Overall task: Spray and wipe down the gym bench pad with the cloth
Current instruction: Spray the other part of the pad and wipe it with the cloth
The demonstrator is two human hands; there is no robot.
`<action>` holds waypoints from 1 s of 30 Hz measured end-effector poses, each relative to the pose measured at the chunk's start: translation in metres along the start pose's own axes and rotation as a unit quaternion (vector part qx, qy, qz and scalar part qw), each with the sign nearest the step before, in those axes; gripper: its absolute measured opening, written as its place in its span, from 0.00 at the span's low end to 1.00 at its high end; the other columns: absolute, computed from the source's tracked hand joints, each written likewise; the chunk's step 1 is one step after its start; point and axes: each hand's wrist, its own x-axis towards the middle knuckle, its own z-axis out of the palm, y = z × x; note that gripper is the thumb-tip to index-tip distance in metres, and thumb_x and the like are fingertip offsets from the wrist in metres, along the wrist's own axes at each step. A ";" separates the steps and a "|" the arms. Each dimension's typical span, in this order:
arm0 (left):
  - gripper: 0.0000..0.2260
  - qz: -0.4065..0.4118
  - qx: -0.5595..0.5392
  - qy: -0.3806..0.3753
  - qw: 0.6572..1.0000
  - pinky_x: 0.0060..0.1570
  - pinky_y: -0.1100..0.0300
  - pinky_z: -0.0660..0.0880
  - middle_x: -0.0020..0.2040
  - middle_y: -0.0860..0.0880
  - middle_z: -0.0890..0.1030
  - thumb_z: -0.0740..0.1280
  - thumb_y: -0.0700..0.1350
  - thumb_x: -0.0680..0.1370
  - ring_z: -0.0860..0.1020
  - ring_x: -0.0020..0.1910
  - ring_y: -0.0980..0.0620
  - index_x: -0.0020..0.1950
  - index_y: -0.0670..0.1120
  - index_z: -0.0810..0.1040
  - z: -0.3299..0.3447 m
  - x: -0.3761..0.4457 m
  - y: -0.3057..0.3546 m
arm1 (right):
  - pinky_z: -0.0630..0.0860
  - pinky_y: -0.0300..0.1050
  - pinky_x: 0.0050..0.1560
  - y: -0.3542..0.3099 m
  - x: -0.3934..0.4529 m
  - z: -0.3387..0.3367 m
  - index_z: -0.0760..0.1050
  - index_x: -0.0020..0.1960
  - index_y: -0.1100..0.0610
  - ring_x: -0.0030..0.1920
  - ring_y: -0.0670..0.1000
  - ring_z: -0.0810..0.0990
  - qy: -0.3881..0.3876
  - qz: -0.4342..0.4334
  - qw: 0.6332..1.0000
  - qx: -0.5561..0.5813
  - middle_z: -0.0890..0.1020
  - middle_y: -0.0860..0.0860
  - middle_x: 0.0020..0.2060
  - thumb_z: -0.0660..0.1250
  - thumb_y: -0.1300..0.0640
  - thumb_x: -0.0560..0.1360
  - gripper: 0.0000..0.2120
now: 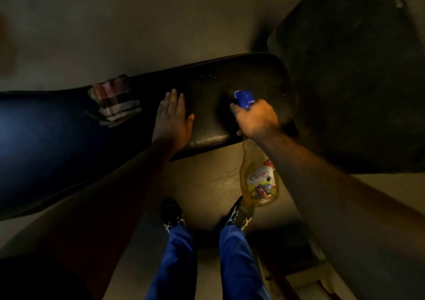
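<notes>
Black, faintly pebbled vinyl covers the bench pad (248, 85), which stretches across the middle of the scene with its rounded end lying toward the person's right side. A few wet specks glint on the pad near that rounded end. Above the end hangs the spray bottle (258, 180), a clear body of amber liquid with a label reading "Clean" and a blue trigger head pointed down at the vinyl. The right hand (256, 117) supplies the grip on it, fingers curled tight round the neck just under the blue head, so the bottle's body hangs off the pad's near edge over the floor (207, 180). Beside the bottle, further along the pad, the left hand (173, 117) lies flat on the vinyl, fingers straight and slightly spread, holding nothing. Beyond that hand, still on the pad, sits the cloth (113, 101), a folded checked piece in red, white and dark stripes, well apart from the bottle. Below the pad's near edge, two blue trouser legs and dark laced shoes (171, 214) stand on the pale floor.
</notes>
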 end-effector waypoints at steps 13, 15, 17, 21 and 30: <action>0.25 -0.007 0.007 0.015 1.000 0.77 0.48 0.51 0.78 0.39 0.57 0.56 0.50 0.83 0.53 0.78 0.43 0.77 0.41 0.59 -0.017 -0.059 -0.049 | 0.84 0.56 0.50 0.020 -0.075 0.086 0.74 0.54 0.51 0.45 0.52 0.84 -0.079 -0.022 0.995 -0.054 0.83 0.54 0.45 0.65 0.42 0.79 0.13; 0.25 0.006 -0.006 0.003 1.000 0.77 0.49 0.50 0.79 0.39 0.57 0.56 0.49 0.83 0.53 0.79 0.44 0.77 0.41 0.59 -0.017 -0.058 -0.054 | 0.84 0.56 0.50 0.017 -0.078 0.097 0.73 0.51 0.51 0.45 0.52 0.85 -0.079 -0.015 0.996 -0.038 0.83 0.54 0.45 0.66 0.41 0.78 0.12; 0.23 0.013 -0.043 0.016 0.999 0.76 0.48 0.54 0.77 0.39 0.62 0.57 0.48 0.83 0.57 0.77 0.43 0.76 0.41 0.63 -0.023 -0.059 -0.058 | 0.84 0.56 0.51 0.009 -0.078 0.104 0.74 0.55 0.49 0.46 0.52 0.84 -0.089 -0.024 0.996 -0.003 0.83 0.51 0.47 0.67 0.42 0.78 0.13; 0.21 0.016 -0.016 0.110 0.994 0.71 0.46 0.64 0.71 0.39 0.71 0.60 0.47 0.81 0.67 0.72 0.41 0.72 0.40 0.68 -0.040 -0.073 -0.075 | 0.84 0.53 0.49 -0.024 -0.074 0.108 0.74 0.56 0.50 0.45 0.51 0.85 -0.095 -0.057 0.994 0.024 0.83 0.51 0.46 0.67 0.43 0.78 0.13; 0.27 -0.017 0.031 0.033 0.999 0.76 0.44 0.53 0.78 0.38 0.57 0.58 0.51 0.81 0.53 0.78 0.41 0.77 0.41 0.60 -0.032 -0.071 -0.106 | 0.83 0.50 0.50 -0.077 -0.057 0.118 0.70 0.45 0.52 0.41 0.49 0.85 -0.049 -0.049 0.997 -0.016 0.84 0.51 0.41 0.66 0.45 0.80 0.12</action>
